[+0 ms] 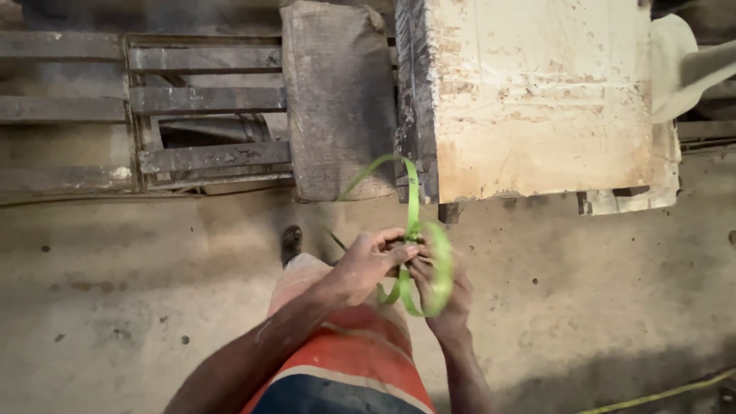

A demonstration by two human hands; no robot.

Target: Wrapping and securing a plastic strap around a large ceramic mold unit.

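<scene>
Weathered grey wooden pallet (203, 115), far left, slats horizontal, lying on the concrete floor (115, 291). Next right: dusty grey sack (337, 100), laid partly over the pallet, its lower end at the floor. Beside it, large pale block (537, 100) with a dark, rough left face, touching the sack's right edge. Green plastic strap (414, 195), running up from the hands to the block's lower left corner and looping below into a curl between the hands. Left hand (368, 264), fingers closed on the strap near the loop. Right hand (441, 295), just beside and touching the left, fingers pinching the same strap loop. Red, white and blue garment (345, 360) below the hands. Dark shoe (291, 241) on the floor, left of the hands. Yellow-green cord (659, 395), bottom right, on the floor.
</scene>
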